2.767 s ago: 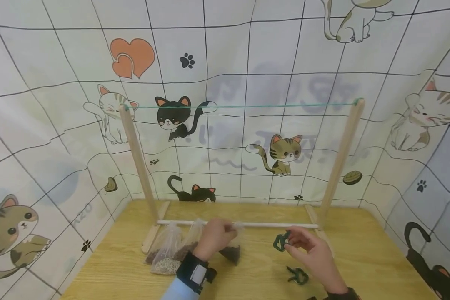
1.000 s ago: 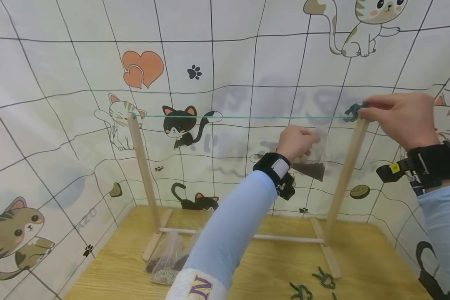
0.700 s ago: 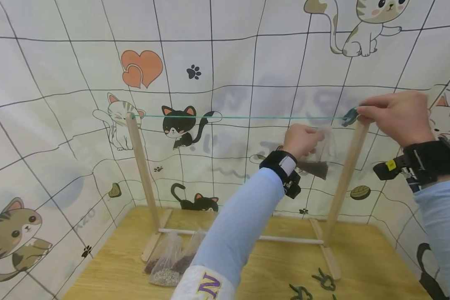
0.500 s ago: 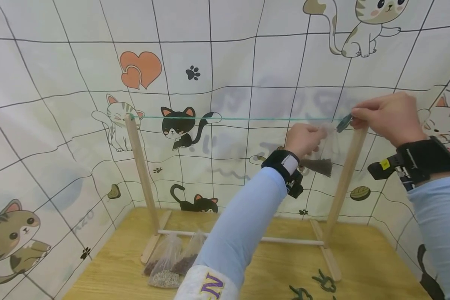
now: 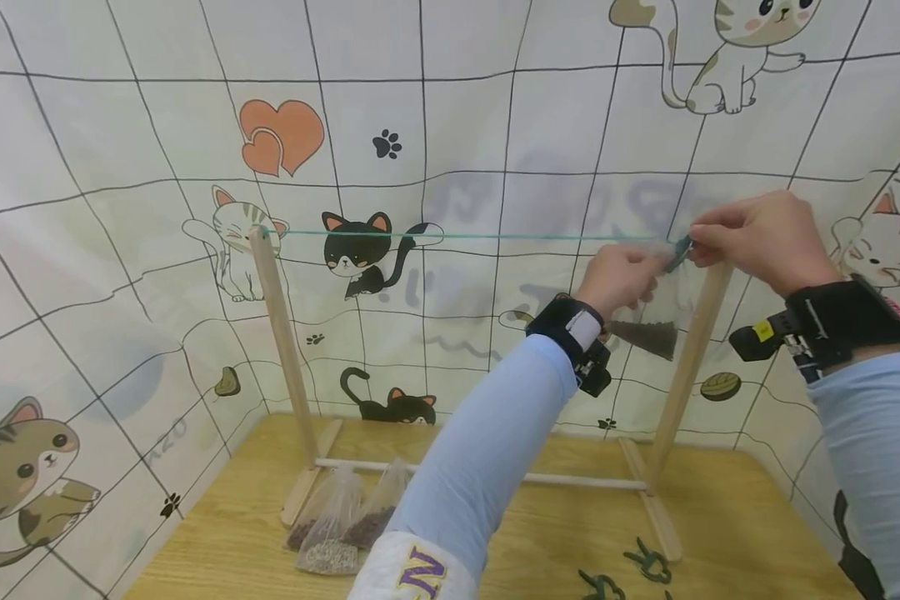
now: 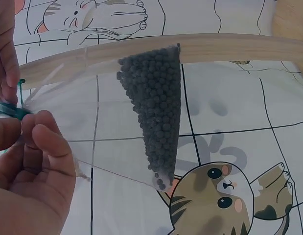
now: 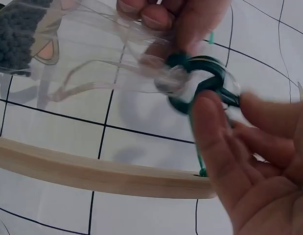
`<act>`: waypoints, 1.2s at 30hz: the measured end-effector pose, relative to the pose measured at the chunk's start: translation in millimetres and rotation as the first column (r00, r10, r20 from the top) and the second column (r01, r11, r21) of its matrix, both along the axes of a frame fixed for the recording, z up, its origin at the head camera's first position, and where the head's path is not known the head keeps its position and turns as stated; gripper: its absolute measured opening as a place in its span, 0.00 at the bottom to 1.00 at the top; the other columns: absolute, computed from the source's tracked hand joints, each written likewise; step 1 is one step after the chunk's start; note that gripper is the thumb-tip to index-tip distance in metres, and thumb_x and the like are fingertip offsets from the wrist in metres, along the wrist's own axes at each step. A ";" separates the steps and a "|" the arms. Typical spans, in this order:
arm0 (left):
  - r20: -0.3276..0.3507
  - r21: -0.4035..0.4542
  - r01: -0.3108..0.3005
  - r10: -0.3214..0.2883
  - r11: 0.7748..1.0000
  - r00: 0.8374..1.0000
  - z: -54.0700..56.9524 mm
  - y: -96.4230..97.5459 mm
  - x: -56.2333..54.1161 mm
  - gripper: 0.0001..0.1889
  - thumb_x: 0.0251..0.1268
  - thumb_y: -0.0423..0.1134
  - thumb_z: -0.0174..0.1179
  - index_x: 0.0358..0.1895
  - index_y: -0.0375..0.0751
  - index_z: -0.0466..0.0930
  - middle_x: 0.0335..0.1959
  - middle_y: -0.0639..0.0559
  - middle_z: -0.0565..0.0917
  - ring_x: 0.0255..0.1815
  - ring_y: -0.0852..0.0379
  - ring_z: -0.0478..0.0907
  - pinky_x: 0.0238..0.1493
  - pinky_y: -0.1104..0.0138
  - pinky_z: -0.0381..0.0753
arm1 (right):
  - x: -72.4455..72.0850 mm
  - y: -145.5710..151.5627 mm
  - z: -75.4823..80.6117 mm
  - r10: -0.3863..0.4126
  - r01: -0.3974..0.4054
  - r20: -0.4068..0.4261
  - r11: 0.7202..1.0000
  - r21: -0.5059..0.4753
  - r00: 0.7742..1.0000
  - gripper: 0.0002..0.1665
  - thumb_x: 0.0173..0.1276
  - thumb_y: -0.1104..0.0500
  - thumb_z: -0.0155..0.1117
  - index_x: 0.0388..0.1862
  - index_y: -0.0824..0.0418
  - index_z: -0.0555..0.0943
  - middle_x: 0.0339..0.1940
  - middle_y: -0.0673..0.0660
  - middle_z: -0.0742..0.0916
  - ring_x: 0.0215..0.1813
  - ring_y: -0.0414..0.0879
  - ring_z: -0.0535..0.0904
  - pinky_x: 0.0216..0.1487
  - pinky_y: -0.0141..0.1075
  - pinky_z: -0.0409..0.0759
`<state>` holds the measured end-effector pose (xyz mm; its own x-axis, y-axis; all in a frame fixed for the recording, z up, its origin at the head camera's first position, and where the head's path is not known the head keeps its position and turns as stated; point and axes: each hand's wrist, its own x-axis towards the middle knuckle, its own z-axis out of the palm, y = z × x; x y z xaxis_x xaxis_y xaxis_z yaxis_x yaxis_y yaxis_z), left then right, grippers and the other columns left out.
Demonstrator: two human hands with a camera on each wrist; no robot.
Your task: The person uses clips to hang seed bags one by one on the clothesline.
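High at the right end of the green string (image 5: 457, 236), my left hand (image 5: 617, 279) pinches the gathered top of a clear plastic bag (image 6: 153, 103). Dark round pellets fill the bottom of the bag, which hangs below the hand. My right hand (image 5: 768, 242) pinches a dark green clip (image 7: 208, 62) between thumb and fingers. In the right wrist view the clip's ring-shaped jaws overlap the bag's gathered top, and the string passes right by them. Both hands are close together beside the right wooden post (image 5: 690, 367).
Several filled bags (image 5: 330, 557) lie on the wooden table (image 5: 555, 542) at left, one with pale pellets. Loose green clips (image 5: 648, 562) lie at front right. A left post (image 5: 281, 333) and a white rod (image 5: 585, 482) complete the frame; a cat-print cloth (image 5: 457, 125) hangs behind.
Both hands have risen from the table to the string, the left bringing the bag, the right a clip. Lately the right hand has moved left and the left hand slightly right, bringing clip and bag together.
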<state>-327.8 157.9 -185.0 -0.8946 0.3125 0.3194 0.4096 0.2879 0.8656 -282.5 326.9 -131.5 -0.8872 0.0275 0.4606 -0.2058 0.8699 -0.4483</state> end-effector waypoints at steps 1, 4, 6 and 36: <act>-0.005 -0.011 0.004 -0.004 1.000 1.000 -0.7 -0.4 -0.2 0.19 0.78 0.45 0.57 0.29 0.39 0.87 0.23 0.54 0.82 0.25 0.56 0.81 0.24 0.72 0.77 | 0.0 0.3 0.3 0.007 -0.007 0.016 1.000 0.014 1.000 0.34 0.78 0.43 0.60 0.67 0.69 0.79 0.36 0.60 0.93 0.36 0.37 0.87 0.49 0.46 0.72; -0.011 -0.025 -0.003 0.003 1.000 1.000 -3.3 -0.4 -0.2 0.19 0.78 0.43 0.57 0.26 0.39 0.85 0.21 0.54 0.82 0.22 0.58 0.79 0.25 0.71 0.76 | 0.5 1.7 0.9 0.042 -0.046 0.074 0.998 0.050 0.996 0.41 0.77 0.38 0.59 0.71 0.70 0.74 0.38 0.64 0.92 0.51 0.63 0.88 0.54 0.61 0.72; -0.015 -0.054 -0.014 0.013 0.998 1.000 -5.2 -0.1 0.3 0.19 0.78 0.44 0.56 0.28 0.39 0.86 0.20 0.54 0.81 0.21 0.59 0.77 0.26 0.71 0.75 | 1.2 2.0 1.2 0.057 -0.064 0.114 0.997 0.053 0.992 0.45 0.76 0.36 0.59 0.73 0.71 0.71 0.38 0.64 0.92 0.56 0.71 0.83 0.56 0.67 0.70; -0.184 -0.299 0.059 -0.118 0.953 0.976 -67.2 -152.6 38.0 0.24 0.79 0.43 0.56 0.72 0.42 0.72 0.47 0.51 0.85 0.39 0.60 0.82 0.40 0.68 0.81 | 41.2 -8.8 -30.8 0.088 -0.066 -0.145 0.987 0.149 0.986 0.33 0.78 0.50 0.61 0.73 0.69 0.72 0.59 0.75 0.83 0.53 0.60 0.82 0.37 0.28 0.70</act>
<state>-289.8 5.3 -252.2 -0.7876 0.4925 0.3703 0.5986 0.4690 0.6494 -241.3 318.1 -162.3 -0.8045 -0.1142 0.5829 -0.3304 0.9016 -0.2793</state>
